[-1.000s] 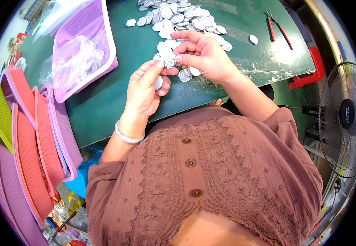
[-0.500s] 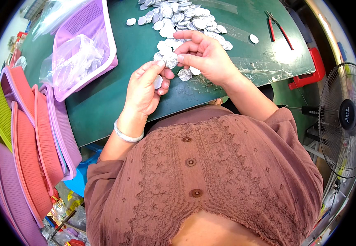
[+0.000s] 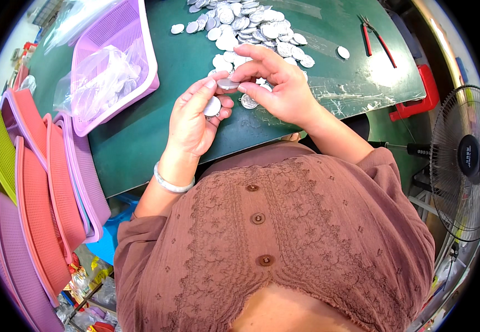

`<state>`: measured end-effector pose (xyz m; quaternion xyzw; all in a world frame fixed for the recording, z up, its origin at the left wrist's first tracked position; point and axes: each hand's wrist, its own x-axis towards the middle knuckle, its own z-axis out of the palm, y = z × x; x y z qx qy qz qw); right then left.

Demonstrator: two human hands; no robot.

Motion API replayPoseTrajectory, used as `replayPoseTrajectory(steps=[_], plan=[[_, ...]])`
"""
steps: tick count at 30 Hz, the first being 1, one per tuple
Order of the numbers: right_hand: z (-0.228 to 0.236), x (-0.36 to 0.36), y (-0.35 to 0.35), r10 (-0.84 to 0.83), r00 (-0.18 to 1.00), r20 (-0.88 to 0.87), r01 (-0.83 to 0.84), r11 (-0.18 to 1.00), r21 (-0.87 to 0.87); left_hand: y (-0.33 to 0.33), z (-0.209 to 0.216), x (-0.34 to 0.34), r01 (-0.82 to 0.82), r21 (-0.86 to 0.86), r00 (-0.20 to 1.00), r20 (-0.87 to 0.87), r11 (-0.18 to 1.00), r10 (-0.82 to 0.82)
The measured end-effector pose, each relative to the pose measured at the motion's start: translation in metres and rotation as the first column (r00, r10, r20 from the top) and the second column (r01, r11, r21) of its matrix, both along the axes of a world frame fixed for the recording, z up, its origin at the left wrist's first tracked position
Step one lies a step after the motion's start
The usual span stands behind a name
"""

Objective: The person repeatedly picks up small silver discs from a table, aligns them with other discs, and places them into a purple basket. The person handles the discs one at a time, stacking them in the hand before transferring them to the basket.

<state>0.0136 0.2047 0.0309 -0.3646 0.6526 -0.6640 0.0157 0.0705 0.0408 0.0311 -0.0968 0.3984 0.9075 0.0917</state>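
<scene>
A round silver medallion [image 3: 227, 84] is held between the fingertips of both hands, tilted so that it shows nearly edge-on. My left hand [image 3: 191, 124] is closed, thumb and fingers pinching its left side. A second silver disc [image 3: 213, 107] with small loops rests against that hand's lower fingers. My right hand [image 3: 285, 94] grips the medallion's right side, fingers curved over. Just beyond the hands lies a heap of silver medallions [image 3: 251, 25], partly covered by my right hand. Another medallion [image 3: 248, 102] lies on the table under my right hand.
A lilac basket [image 3: 150, 61] with a clear plastic bag [image 3: 107, 83] stands at left on the green table [image 3: 135, 149]. Stacked coloured baskets [image 3: 35, 205] are beside it. Red-handled pliers [image 3: 381, 44] and a single disc [image 3: 343, 52] lie right. A fan [image 3: 461, 160] stands far right.
The medallion between my hands has turned from face-up to nearly edge-on. My right fingers have shifted over it. The second disc in my left hand shows more fully.
</scene>
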Motion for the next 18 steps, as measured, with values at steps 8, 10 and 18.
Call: replayPoseTrajectory(steps=[8,10,18], plan=[[-0.001,0.003,0.002,0.069,0.994,0.084,-0.065,0.997,-0.039,0.001,-0.001,0.003,-0.016,-0.124,0.999,-0.050,0.992,0.010],[-0.001,0.003,0.003,0.072,0.990,0.117,-0.066,0.996,-0.058,0.001,-0.002,0.003,-0.025,-0.141,0.996,-0.089,0.990,0.013],[-0.006,-0.006,0.011,-0.079,0.996,0.037,0.075,0.993,0.094,0.002,-0.002,0.004,-0.066,-0.241,0.993,-0.108,0.968,0.041]])
